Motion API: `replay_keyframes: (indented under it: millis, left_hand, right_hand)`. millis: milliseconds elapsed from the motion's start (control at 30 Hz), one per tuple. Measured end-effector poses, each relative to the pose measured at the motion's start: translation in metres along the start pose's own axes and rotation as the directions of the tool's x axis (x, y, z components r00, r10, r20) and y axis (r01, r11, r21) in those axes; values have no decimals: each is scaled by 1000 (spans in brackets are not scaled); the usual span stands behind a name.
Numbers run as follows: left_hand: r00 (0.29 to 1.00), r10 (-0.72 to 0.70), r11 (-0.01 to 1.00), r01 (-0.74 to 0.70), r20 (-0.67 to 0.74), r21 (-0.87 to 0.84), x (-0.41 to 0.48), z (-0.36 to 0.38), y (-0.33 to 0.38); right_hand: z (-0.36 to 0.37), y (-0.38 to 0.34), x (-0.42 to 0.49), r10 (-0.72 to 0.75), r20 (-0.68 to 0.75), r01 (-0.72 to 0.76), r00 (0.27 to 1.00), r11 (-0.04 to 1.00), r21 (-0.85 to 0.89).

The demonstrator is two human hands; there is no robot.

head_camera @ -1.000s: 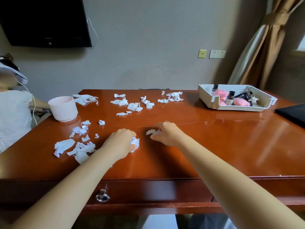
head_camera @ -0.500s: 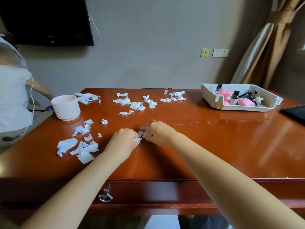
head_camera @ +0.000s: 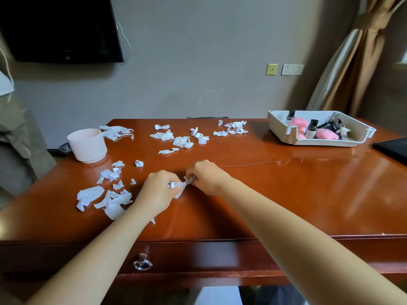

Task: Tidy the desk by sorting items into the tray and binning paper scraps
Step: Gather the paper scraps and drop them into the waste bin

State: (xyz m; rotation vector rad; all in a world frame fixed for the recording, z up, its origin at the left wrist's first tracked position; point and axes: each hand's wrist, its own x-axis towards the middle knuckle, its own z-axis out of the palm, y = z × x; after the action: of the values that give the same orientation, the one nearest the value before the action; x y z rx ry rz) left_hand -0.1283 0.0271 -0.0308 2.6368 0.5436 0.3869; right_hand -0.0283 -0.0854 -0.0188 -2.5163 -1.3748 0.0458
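My left hand (head_camera: 159, 190) grips a bunch of white paper scraps (head_camera: 178, 187) at the middle of the brown desk (head_camera: 286, 194). My right hand (head_camera: 206, 177) pinches a small scrap against that bunch, so the two hands meet. More torn paper (head_camera: 105, 195) lies left of my left hand, and several scraps (head_camera: 182, 140) are scattered along the far side. A ribbed pink-white bin (head_camera: 87, 145) stands at the far left. The white tray (head_camera: 284, 130) at the far right holds small bottles, pink plush toys and keys.
A black flat object (head_camera: 394, 148) lies at the desk's right edge. A drawer with a metal knob (head_camera: 142, 261) runs under the front edge. A person's clothing (head_camera: 15, 133) shows at the left. A dark screen hangs on the wall.
My right hand slid left with its small scrap and now meets my left hand, which lifted slightly with its scraps. The person at the left shifted.
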Motion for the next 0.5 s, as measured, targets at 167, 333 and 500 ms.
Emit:
replay_keyframes:
  millis: [167,333,500]
  left_hand:
    - [999,-2,1000,3,32,-16,2,-6,0]
    - [1000,21,997,-20,19,-74,7,-11,11]
    - [988,156,976,-154,2,-153,4,-21,43]
  right_hand:
    - [-4,11,-9,80,-24,-80,997,996,-30]
    - [-18,30,-25,139,-122,-137,983,990,24]
    - [-41,47,-49,166,-218,-153,962,985,73]
